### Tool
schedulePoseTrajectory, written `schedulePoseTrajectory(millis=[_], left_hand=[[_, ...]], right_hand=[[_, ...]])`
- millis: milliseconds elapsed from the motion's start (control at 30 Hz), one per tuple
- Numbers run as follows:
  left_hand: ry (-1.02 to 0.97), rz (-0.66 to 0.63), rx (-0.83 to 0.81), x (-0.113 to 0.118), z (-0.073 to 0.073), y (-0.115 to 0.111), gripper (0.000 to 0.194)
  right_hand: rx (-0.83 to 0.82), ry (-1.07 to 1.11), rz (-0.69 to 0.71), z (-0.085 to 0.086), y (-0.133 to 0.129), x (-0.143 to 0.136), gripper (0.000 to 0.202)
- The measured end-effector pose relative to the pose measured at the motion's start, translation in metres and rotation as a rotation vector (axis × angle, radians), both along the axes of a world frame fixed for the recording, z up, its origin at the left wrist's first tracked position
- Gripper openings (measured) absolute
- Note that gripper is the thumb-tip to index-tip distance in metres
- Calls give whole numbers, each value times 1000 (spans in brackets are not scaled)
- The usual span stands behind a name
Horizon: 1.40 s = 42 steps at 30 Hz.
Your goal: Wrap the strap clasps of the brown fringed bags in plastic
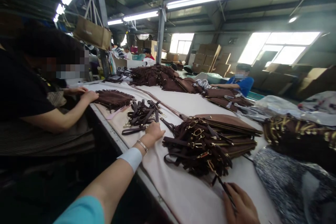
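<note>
My left hand [154, 133], with a bracelet and a pale band on the arm, is closed on a dark brown strap [156, 114] at the edge of a loose heap of straps [140, 113] with metal clasps. Low on the right, my right hand [240, 204] grips a thin dark strap [228, 193] that reaches toward the stacked pouches. That stack of brown zippered pouches [231, 122] lies between and beyond my hands, with fringe, wrist straps and gold clasps [198, 132] hanging over its near side.
A co-worker [39, 87] at left handles a fringed brown piece [112, 98] beside a pink comb [118, 112]. More brown pouches [157, 77] are heaped farther back. Crumpled plastic [294, 178] and pieces with gold zippers [301, 129] lie right. Another person [241, 80] works across the table.
</note>
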<state>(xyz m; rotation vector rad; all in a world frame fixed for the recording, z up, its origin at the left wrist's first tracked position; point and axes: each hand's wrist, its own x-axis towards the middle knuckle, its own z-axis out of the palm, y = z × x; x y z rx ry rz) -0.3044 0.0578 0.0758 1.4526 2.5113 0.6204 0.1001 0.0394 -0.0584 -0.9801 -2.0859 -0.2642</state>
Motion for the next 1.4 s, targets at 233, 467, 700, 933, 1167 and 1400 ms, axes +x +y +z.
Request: schedulePoseTrajectory(millis=[233, 467, 700, 933, 1167, 1400], left_hand=[[70, 62, -147, -8, -26, 16, 19], [127, -19, 16, 2, -2, -18, 28], [-817, -479, 78, 95, 46, -90, 40], [-1358, -585, -207, 145, 32, -96, 35], [-1416, -512, -90, 154, 4, -90, 48], [-1411, -474, -183, 160, 2, -94, 32]], right_hand=[[-25, 19, -68, 26, -18, -11, 33], [-19, 52, 11, 81, -41, -35, 35], [-17, 27, 202, 148, -59, -80, 46], [-94, -74, 403, 151, -61, -82, 38], [-223, -16, 304, 136, -70, -62, 25], [-172, -94, 258, 118, -68, -61, 31]])
